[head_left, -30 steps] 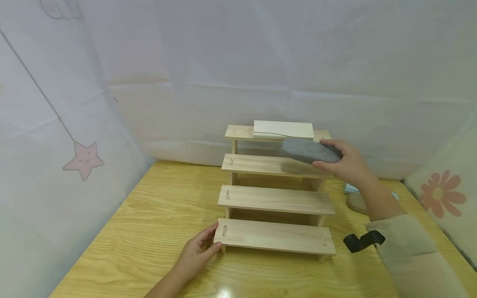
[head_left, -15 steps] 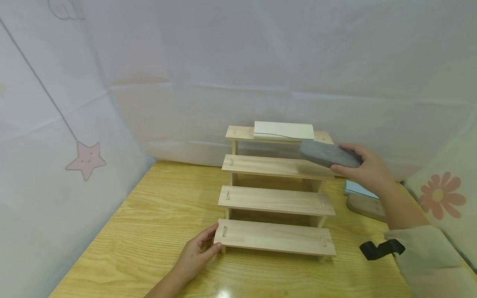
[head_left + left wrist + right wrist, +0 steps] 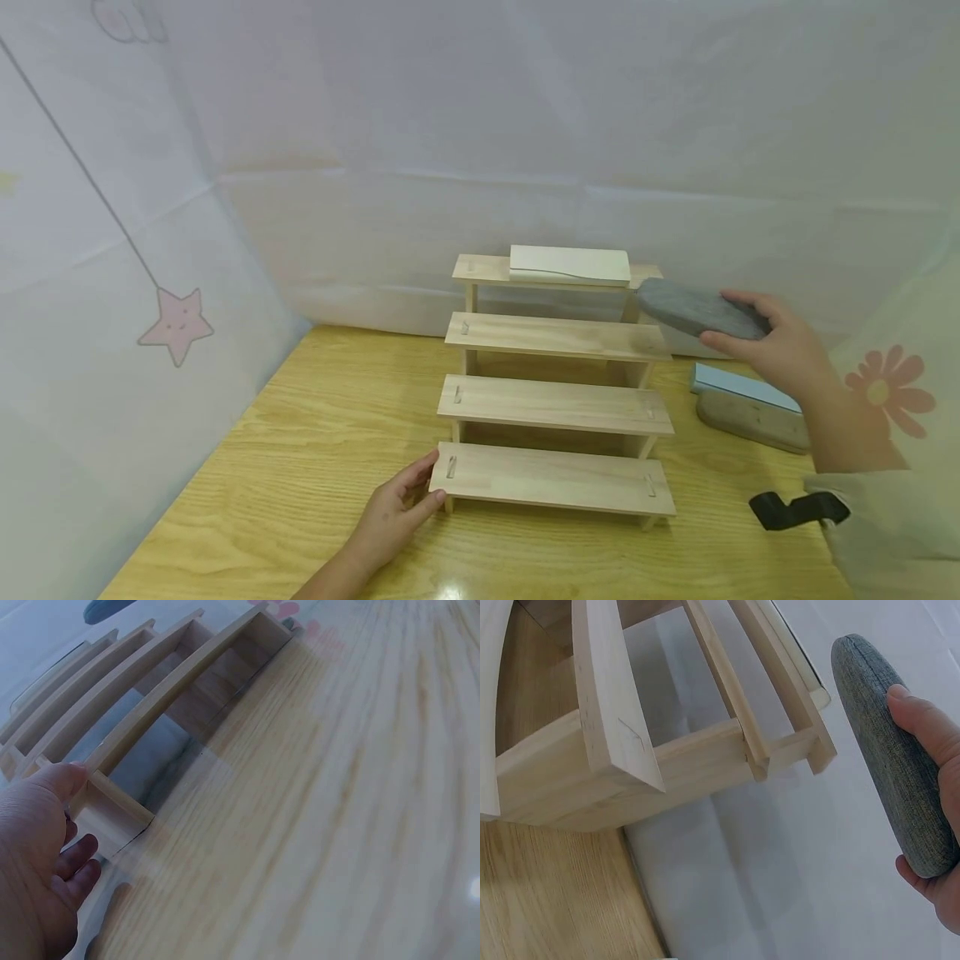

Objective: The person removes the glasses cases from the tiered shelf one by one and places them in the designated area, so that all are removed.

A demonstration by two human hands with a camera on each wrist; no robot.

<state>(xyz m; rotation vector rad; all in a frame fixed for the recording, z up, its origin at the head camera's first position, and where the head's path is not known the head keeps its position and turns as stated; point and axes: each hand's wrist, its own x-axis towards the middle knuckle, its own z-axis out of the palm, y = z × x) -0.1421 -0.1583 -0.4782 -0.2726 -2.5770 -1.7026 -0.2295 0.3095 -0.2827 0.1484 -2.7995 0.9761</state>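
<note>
Above wooden table (image 3: 300, 433), grey case (image 3: 682, 307) with one end in right hand (image 3: 786, 343).

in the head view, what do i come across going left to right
pink star print → left hand → stepped wooden shelf → gray oblong case → right hand → flower print

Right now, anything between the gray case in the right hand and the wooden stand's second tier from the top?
Nothing visible: the right hand grips the gray case in the air near the right end of the second tier. The white case lies one tier higher.
</note>
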